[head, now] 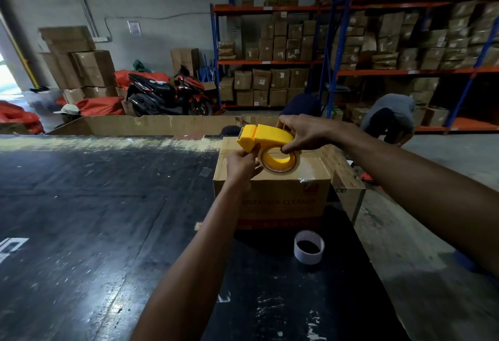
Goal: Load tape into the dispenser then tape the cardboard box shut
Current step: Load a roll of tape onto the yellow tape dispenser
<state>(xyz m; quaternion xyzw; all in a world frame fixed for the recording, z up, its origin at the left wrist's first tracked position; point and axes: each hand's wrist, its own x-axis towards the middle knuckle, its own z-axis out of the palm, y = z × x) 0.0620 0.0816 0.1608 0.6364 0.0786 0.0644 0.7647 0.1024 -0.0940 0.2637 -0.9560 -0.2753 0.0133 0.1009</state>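
Observation:
A yellow tape dispenser [266,138] with a clear tape roll [279,164] on its hub is held just above the top of a brown cardboard box [283,195]. My right hand [302,133] grips the dispenser's rear curve, thumb on the hub. My left hand [241,166] pinches at the underside of the dispenser's front, by the roll's edge; whether it holds a tape end cannot be seen. The box stands on a dark worktable [94,219], its top flaps folded down.
A second roll of tape [309,246] lies on the table in front of the box. A cardboard sheet [162,124] lines the table's far edge. Beyond are a motorcycle [167,95], shelving with cartons [351,43], and a person bending down [388,122].

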